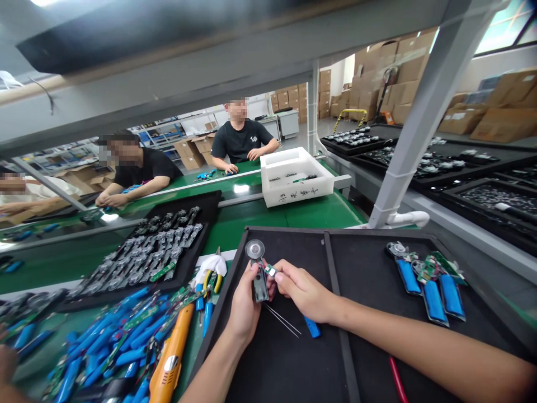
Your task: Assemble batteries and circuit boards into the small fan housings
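Note:
My left hand [247,302] grips a narrow grey housing [260,285] topped by a round metal-rimmed disc [255,250]. My right hand [304,291] pinches a small green circuit board [271,270] right against that housing. Two thin wires [282,320] and a blue battery cell [311,327] lie just below my hands on a black tray [335,246]. Several wired blue battery units [434,296] rest on the tray's right side. To my left sit a heap of blue batteries with green boards [113,347], an orange power tool [172,352] and yellow-handled pliers [211,282].
A black tray of grey parts [146,252] and a white plastic bin [293,176] sit on a green conveyor [293,215]. Several co-workers [241,131] sit beyond it. Black trays of parts [495,198] fill the right bench. A metal shelf frame [419,117] passes overhead.

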The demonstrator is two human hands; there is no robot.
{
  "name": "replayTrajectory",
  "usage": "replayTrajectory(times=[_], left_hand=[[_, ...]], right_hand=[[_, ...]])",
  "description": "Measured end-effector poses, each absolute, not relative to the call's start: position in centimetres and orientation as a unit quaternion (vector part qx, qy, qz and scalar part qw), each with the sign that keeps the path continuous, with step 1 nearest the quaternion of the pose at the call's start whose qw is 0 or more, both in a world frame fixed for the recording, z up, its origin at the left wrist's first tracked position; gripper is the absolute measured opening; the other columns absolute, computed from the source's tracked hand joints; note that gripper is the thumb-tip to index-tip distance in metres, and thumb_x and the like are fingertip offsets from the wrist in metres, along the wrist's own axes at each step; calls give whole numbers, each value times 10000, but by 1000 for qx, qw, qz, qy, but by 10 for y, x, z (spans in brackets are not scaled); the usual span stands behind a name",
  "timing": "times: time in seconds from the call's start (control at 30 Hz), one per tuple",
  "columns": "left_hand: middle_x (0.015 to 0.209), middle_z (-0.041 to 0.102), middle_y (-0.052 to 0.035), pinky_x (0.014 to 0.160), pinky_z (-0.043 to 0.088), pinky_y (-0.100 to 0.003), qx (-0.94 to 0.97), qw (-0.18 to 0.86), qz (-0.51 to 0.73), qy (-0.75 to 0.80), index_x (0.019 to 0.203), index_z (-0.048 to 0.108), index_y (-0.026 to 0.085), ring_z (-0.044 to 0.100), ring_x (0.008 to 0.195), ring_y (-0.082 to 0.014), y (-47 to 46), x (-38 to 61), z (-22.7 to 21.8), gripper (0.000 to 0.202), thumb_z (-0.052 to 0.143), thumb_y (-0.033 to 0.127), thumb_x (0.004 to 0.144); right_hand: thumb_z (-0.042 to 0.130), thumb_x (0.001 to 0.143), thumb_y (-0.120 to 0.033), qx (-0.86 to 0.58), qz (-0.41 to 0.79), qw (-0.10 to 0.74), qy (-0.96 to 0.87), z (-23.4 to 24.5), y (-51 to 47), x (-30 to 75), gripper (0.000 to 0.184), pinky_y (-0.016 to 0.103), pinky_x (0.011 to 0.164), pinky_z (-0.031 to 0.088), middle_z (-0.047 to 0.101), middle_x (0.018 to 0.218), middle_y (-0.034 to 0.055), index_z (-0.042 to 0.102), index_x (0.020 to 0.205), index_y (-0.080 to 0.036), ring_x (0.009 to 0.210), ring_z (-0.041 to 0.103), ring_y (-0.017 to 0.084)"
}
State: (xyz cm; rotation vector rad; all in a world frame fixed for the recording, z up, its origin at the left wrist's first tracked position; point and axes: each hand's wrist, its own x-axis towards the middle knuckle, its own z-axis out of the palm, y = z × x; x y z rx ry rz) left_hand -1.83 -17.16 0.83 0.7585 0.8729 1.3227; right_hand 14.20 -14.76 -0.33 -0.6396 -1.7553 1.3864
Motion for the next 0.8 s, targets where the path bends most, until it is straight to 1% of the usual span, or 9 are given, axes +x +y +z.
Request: replayTrajectory(times=[0.07,0.17,0.27,0.33,0.43,0.53,0.63,0.7,0.8], left_hand=[[727,542,3,603,416,-221,330,631,587,385,994,600,163,496,639,-112,-172,-18,10,252,583,412,967],[734,548,3,618,432,-222,330,606,609,390,990,607,167,513,655,-116,-171,-18,11,249,581,413,968],[784,575,-2,632,446,-225,330,580,629,399,1004,608,177,535,668,-117,-170,-20,10,241,587,414,966],[837,596,-13,638,456,-232,329,567,639,402,1020,607,178,549,677,-121,-170,-22,10,244,586,416,966],[878,604,-23,653,464,-244,329,562,651,390,1018,598,177,558,685,-124,-170,-24,10,239,568,410,977],[889,595,-15,667,468,-252,316,567,660,379,1021,586,184,548,674,-118,-170,-24,13,229,576,408,974],[868,577,-6,667,463,-250,309,572,661,375,1015,577,190,539,669,-115,-170,-22,15,222,569,408,978],[841,567,-6,651,456,-251,321,571,657,373,1005,575,190,542,674,-124,-169,-22,15,205,541,392,989],[830,583,-23,619,452,-268,344,564,656,365,1008,594,179,551,681,-149,-169,-22,12,189,505,344,985]], right_hand=[[407,1081,-300,-253,545,395,-695,-3,-148,143,190,230,695,422,569,780,-40,561,1023,-204,690,510,106],[447,1059,-254,-259,528,387,-710,-3,-148,143,151,240,727,441,614,830,-34,579,1123,-218,703,539,106],[499,1024,-219,-255,534,381,-710,-4,-148,141,215,248,733,469,666,930,-12,543,1234,-234,745,580,118],[517,1015,-239,-255,559,379,-692,-6,-147,140,230,256,715,490,667,915,-4,524,1244,-226,754,599,134],[501,1031,-311,-268,593,376,-660,-8,-145,138,168,276,710,509,649,828,-2,571,1130,-194,734,612,149],[425,1065,-375,-268,595,367,-663,-7,-144,139,307,291,761,495,655,811,17,636,965,-174,768,613,158],[410,1071,-421,-271,570,371,-681,-6,-143,139,413,290,775,472,631,767,11,642,836,-173,757,585,152],[454,1052,-454,-271,577,381,-670,-7,-143,139,410,281,735,478,600,743,1,629,809,-173,716,567,144],[507,1019,-496,-258,615,394,-633,-8,-142,138,404,271,674,506,589,751,6,640,824,-168,677,575,138]])
